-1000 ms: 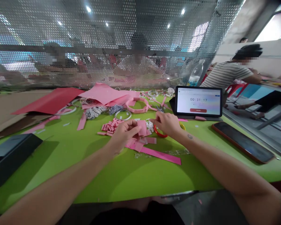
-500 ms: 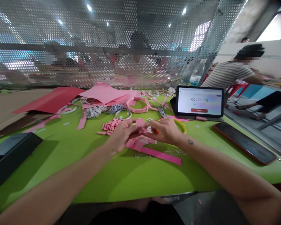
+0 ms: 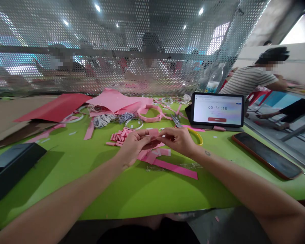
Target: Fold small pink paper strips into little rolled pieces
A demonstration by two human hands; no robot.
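So both hands are meeting over the middle of the lime-green tabletop (image 3: 142, 196). The left hand (image 3: 132, 146) and the right hand (image 3: 180, 140) are both pinching the same small pink paper rectangle (image 3: 153, 132), fingertips closed on it from either side and holding it just above the table, over a loose scatter of similar pink scraps.

Progress-wise, judging by how stuff is lying: a heap of small pink folded paper bits (image 3: 119, 136) is sitting just left of the hands, so a fair batch looks finished. A long pink paper strip (image 3: 179, 168) is lying uncut just in front of the hands, and big pink paper sheets (image 3: 114, 101) are piled at the back, so plenty of material looks untouched.

Silver scissors (image 3: 176, 121) are resting near the black tablet showing a timer (image 3: 218, 110).
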